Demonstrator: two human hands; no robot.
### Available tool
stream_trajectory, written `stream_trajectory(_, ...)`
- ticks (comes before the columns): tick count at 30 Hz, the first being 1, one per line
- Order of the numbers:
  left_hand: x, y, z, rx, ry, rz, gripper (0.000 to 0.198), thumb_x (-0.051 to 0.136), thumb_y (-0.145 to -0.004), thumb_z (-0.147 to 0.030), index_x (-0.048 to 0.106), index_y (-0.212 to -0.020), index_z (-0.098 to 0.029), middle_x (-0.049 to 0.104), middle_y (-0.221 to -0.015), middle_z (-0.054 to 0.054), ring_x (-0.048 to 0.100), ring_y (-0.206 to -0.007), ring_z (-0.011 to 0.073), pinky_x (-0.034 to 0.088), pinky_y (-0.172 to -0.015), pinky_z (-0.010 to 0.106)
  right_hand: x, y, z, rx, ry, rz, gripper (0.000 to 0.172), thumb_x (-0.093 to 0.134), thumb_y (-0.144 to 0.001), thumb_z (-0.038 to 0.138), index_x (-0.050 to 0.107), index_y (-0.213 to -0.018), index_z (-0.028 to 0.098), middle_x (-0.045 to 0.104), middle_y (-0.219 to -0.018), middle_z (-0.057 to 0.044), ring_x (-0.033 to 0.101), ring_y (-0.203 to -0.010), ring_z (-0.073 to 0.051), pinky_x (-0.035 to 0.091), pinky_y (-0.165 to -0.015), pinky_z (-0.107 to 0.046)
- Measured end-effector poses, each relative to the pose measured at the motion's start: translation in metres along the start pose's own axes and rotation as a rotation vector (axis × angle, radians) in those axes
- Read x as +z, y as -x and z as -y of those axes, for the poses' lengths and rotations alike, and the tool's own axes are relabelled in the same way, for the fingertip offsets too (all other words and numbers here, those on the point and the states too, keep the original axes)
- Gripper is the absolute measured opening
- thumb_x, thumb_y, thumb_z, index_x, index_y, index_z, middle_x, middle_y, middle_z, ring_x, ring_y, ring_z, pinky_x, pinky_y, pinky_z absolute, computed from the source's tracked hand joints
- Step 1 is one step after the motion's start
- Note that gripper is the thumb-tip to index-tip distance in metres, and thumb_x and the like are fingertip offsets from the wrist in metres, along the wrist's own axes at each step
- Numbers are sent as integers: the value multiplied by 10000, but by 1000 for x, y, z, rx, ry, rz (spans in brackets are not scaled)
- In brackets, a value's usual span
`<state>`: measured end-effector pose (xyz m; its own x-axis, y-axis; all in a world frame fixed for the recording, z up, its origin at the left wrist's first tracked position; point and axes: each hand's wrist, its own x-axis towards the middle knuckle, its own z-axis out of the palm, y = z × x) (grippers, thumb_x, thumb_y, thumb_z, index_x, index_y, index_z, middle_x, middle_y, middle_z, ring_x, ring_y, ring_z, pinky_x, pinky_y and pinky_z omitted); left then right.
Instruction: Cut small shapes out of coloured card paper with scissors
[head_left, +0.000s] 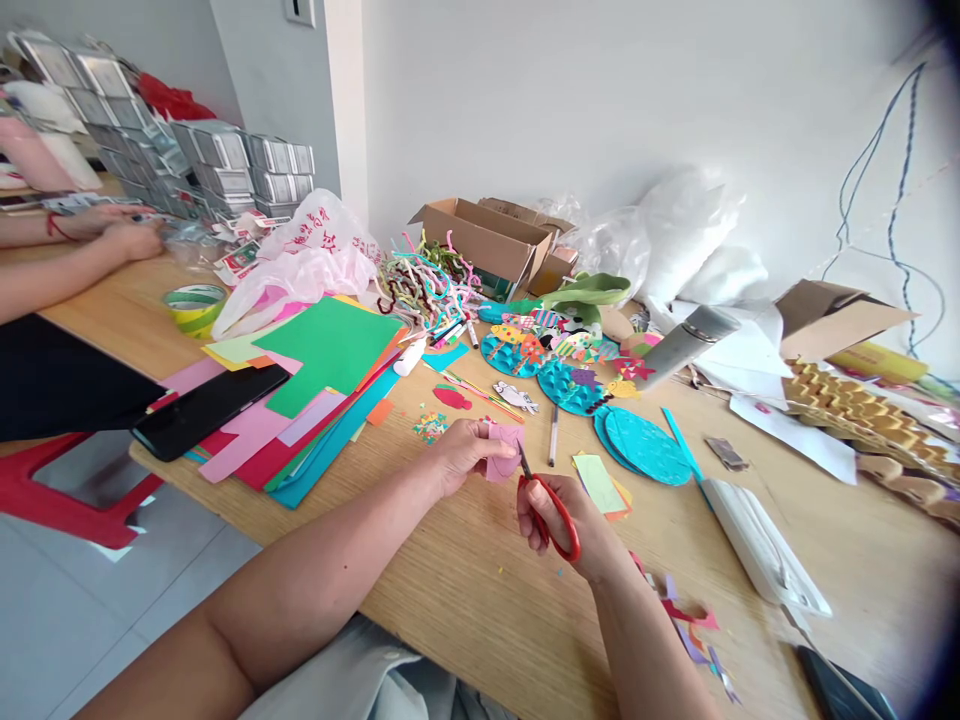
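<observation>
My left hand (459,458) pinches a small piece of pink paper (504,458) above the wooden table. Red-handled scissors (561,535) are gripped in my right hand (566,520), their dark blades meeting the right edge of that paper. Just beyond my hands lie a red paper fish (452,397), a white fish cutout with dark lines (516,397) and a pile of tiny coloured bits (430,428). A pen (553,436) rests to the right of the paper, and pale green and orange paper slips (600,486) lie beside my right hand.
Stacked coloured paper (337,350) with a black phone (210,408) sits at left. Blue decorated discs (649,445), a silver flask (690,340) and a white power strip (765,545) stand to the right. Paper scraps (690,620) lie near my right forearm. Another person's hands (127,235) are at far left.
</observation>
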<state>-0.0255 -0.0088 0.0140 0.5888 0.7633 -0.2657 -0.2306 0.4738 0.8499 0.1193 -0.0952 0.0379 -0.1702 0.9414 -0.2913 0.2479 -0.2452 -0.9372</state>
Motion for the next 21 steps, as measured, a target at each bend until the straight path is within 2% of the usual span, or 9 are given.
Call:
stream_trajectory(10,0,0,0,-44,-9,8,247,729,-509,-282,640,-682,-130,588,-621,4,500,-556,90,336,-554,228,-1,-1,-2,-7,-2,-14,541,530,-714,697,490,-585,174,535,-454,11,479,-350,-85,376,-354,-196)
stream_trajectory(17,-1,-2,2,38,-50,18,225,703,-544,-303,632,-665,-126,554,-572,-7,412,-484,61,253,-482,217,0,0,-1,8,11,-25,522,529,-722,686,482,-592,182,533,-458,17,481,-354,-90,376,-353,-198)
stream_trajectory(21,-2,-2,1,42,-68,17,233,694,-547,-313,628,-668,-125,546,-568,-8,414,-488,63,253,-474,213,0,0,-2,0,26,-20,516,523,-733,676,486,-591,181,544,-470,9,489,-364,-95,381,-363,-202)
